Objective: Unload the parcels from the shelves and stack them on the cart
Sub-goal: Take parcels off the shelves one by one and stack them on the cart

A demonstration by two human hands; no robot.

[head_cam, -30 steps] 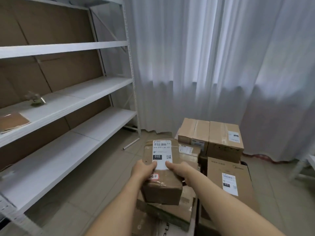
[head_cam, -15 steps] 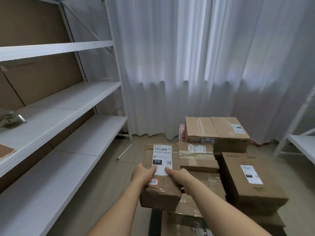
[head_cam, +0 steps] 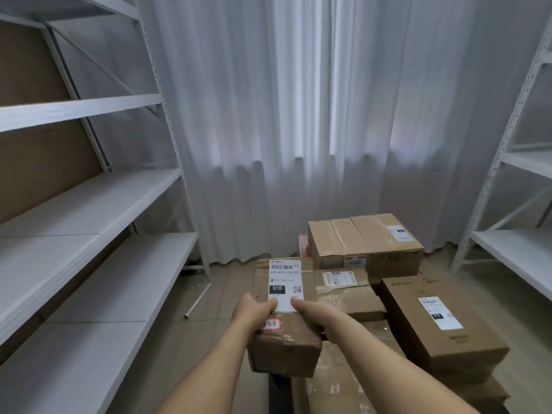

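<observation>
A small brown taped parcel (head_cam: 283, 339) with a white label marked 010 is held in front of me, above the left edge of the stacked boxes. My left hand (head_cam: 252, 310) grips its left side and my right hand (head_cam: 318, 313) grips its right side, thumbs on top. Under and to the right lie the parcels on the cart: a flat box (head_cam: 348, 291), a long box with a label (head_cam: 433, 321), and a large double box (head_cam: 364, 243) at the back. The cart's dark deck (head_cam: 279, 392) shows just below the held parcel.
White metal shelving (head_cam: 98, 210) runs along the left, its visible boards bare. Another white shelf unit (head_cam: 513, 243) stands at the right. White curtains hang behind the boxes. A loose metal tube (head_cam: 197, 301) lies on the tiled floor by the left shelf's foot.
My view has swung right, away from the left shelves, and the right shelf unit has come into sight. Both hands keep the same hold on the parcel, now closer over the stack.
</observation>
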